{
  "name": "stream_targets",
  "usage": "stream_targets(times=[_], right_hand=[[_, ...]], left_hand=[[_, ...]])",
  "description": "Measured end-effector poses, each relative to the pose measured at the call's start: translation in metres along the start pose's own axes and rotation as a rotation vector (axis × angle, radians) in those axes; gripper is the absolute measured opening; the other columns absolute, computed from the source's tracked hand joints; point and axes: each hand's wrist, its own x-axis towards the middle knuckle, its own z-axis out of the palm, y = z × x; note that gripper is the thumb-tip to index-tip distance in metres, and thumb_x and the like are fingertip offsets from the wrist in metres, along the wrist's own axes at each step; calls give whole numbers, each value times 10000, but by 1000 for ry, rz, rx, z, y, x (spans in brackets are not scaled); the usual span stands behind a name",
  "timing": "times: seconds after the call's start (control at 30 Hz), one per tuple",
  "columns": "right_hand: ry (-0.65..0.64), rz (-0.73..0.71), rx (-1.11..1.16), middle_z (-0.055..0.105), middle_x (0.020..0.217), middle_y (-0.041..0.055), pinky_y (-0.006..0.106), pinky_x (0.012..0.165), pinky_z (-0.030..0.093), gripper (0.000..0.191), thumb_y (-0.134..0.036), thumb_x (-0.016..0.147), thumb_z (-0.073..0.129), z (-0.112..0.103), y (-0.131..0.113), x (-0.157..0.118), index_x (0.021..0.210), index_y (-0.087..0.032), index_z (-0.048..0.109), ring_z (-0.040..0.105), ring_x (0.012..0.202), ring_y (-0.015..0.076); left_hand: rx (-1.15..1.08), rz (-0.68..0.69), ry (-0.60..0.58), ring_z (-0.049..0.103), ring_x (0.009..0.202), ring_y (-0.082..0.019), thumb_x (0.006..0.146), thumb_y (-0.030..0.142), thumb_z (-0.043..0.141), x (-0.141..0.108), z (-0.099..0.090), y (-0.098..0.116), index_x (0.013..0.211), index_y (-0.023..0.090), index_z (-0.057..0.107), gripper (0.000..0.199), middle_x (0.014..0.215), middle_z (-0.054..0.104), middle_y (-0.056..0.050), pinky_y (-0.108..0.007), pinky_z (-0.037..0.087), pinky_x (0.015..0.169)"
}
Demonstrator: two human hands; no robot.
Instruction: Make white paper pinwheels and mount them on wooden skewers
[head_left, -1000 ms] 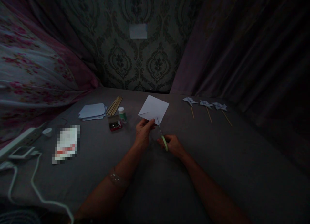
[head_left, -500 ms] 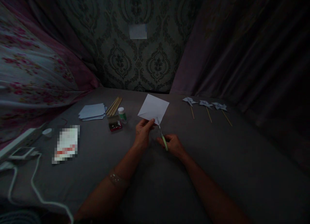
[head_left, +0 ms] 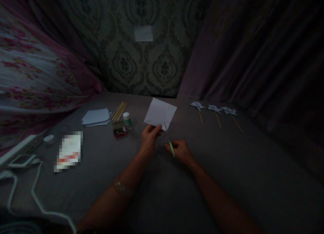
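A square sheet of white paper (head_left: 161, 111) is pinched at its near edge by my left hand (head_left: 150, 136), thumb on top. My right hand (head_left: 181, 150) is closed around the green handle of a pair of scissors (head_left: 172, 149). The blades reach over the paper's near right corner, with one blade showing on top of the sheet. A slit-like line runs in from the paper's left corner. Part of the scissors' handle is hidden by my right fingers.
Left of the paper are a paper stack (head_left: 96, 117), wooden sticks (head_left: 119, 111), a white-capped bottle (head_left: 127, 120) and an open box of small metal pieces (head_left: 119, 130). Three paper pinwheels (head_left: 198, 106) on sticks lie at right. A power strip (head_left: 21, 147) and cables are far left.
Almost nothing differs. Both hands, the paper and the scissors hold nearly the same position, and the view has shifted very slightly.
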Motion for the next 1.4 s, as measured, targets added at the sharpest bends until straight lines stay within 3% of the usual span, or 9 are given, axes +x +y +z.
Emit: stream_targets(times=[0.33, 1.13, 1.4], right_hand=[[30, -86, 18, 385, 464, -41, 226, 445, 270, 438, -538, 666, 613, -2, 4, 2, 463, -185, 453, 350, 464, 83], [103, -112, -48, 398, 425, -23, 234, 440, 286, 490, -557, 697, 592, -1, 4, 2, 412, -189, 440, 370, 440, 89], [106, -140, -52, 411, 407, -16, 243, 459, 315, 497, -558, 709, 575, -3, -4, 1, 394, -200, 435, 391, 429, 97]], left_hand=[[38, -50, -70, 554, 577, -109, 596, 286, 771, -6, 3, -6, 693, 154, 672, 191, 618, 630, -4, -236, 394, 575], [10, -74, -61, 559, 558, -110, 587, 305, 788, -7, 4, -8, 674, 153, 653, 221, 606, 628, -7, -244, 404, 569], [-55, -132, -51, 552, 537, -99, 526, 287, 813, -9, 7, -3, 611, 144, 618, 257, 573, 599, 8, -235, 403, 561]])
